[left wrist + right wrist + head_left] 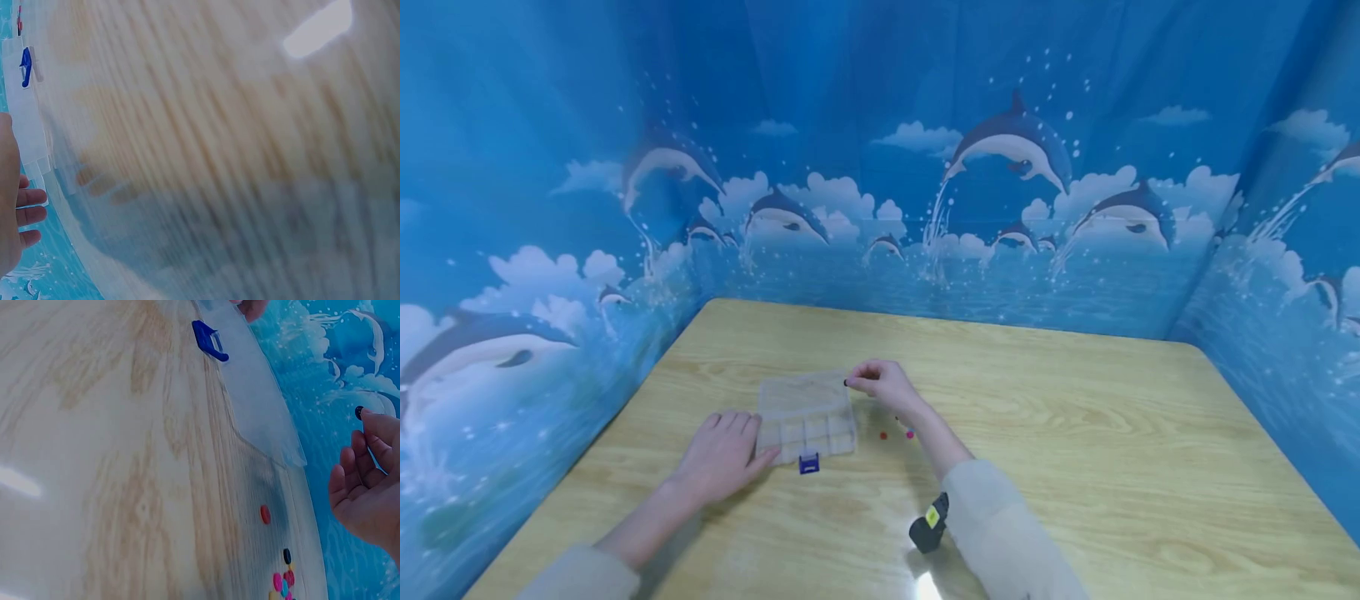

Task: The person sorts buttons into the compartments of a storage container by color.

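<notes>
A clear plastic compartment box point(805, 396) lies on the table, small divided cells along its front half and a blue latch point(808, 463) at its front edge. My left hand point(722, 450) rests at the box's left side with fingers extended, its thumb by the front left corner. Between thumb and fingertip, my right hand point(883, 385) pinches a small black button point(359, 412) over the box's back right corner. A red button point(265, 514) lies alone to the right of the box. Beside it is a loose cluster of several coloured buttons point(278, 581), partly hidden by my right forearm in the head view.
The wooden table point(1075, 433) stretches well to the right of the box. A black device with a yellow mark point(928, 525) is at the right sleeve. Blue dolphin-print curtains point(880, 167) hang behind and along both sides of the table.
</notes>
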